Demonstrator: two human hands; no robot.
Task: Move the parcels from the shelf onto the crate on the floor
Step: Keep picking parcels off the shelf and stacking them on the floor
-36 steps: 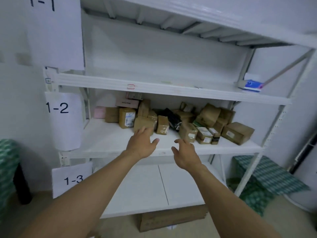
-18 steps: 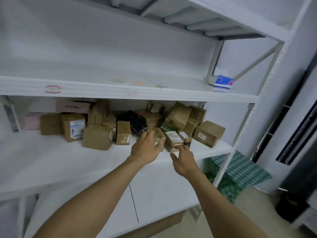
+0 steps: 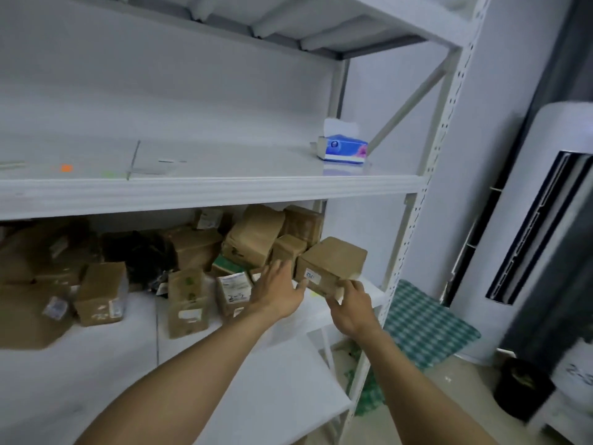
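Both grips meet at the right end of the middle shelf (image 3: 141, 316): the right grip (image 3: 349, 305) curls under a brown parcel (image 3: 332, 261), and the left grip (image 3: 277, 293) lies flat against its other side. Left of them and behind, cardboard boxes (image 3: 189, 303) crowd the board around a black bag (image 3: 138, 255). On the shelf above (image 3: 224, 170), over the grips, sits a blue tissue box (image 3: 341, 149).

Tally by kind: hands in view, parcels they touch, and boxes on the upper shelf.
Bare hands: 2, left hand and right hand
Brown cardboard parcel with white label, touched by both: 1
Blue and white tissue box: 1
Total: 4
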